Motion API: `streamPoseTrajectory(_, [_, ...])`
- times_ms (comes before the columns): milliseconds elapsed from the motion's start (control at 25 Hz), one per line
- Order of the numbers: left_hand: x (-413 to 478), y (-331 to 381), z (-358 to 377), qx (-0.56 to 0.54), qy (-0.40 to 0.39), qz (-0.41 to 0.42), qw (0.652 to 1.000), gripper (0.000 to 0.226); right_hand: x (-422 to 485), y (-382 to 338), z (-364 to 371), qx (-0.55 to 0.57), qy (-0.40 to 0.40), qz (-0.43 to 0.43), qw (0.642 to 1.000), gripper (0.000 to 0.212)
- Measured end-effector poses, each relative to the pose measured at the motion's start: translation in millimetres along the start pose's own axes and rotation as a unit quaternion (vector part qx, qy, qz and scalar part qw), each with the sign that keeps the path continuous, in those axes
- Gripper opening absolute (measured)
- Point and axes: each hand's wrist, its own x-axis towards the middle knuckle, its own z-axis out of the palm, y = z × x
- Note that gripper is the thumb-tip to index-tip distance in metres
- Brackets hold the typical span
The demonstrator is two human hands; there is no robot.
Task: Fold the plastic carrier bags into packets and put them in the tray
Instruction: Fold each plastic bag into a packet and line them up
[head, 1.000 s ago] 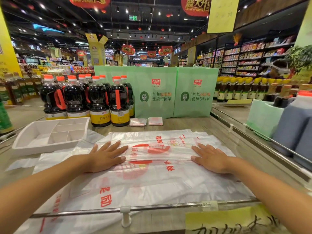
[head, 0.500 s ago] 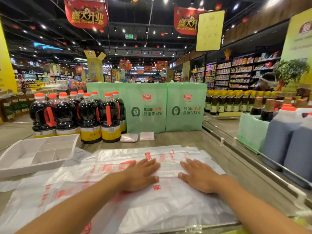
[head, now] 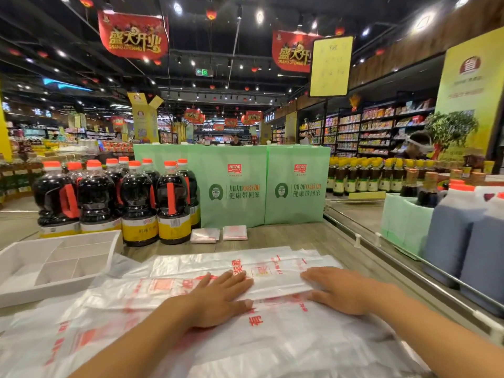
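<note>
I'm seeing translucent white carrier bags (head: pixel 272 336) with red print, a plain white tray (head: pixel 16 291), dark bottles (head: pixel 139 203) with orange caps, yellow labels.

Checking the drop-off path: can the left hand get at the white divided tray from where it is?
Probably yes. The left hand lies flat on the white plastic carrier bag, and the white divided plastic tray sits open-topped to its left. Only loose bag plastic lies between them; the dark sauce bottles stand behind the tray.
</note>
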Motion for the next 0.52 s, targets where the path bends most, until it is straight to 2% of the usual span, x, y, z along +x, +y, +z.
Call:
streamPoseTrajectory(80, [0,-5,-2,-0.002,-0.001,0.005,1.0,0.089,-3,3,4,-0.007,0.021,0.011,1.0,0.078])
streamPoseTrajectory(160, [-1,-9,-2,-0.004,0.007,0.008,1.0,0.072,-3,3,6,-0.009,0.043,0.019,0.999,0.06])
streamPoseTrajectory(280, [-4,-11,-2,-0.004,0.01,0.014,1.0,0.058,-2,5,6,-0.003,0.05,0.033,0.998,0.054])
streamPoseTrajectory(520, [-11,-9,-5,-0.021,0.038,0.018,0.999,0.053,-7,10,6,0.024,0.086,0.061,0.994,0.047])
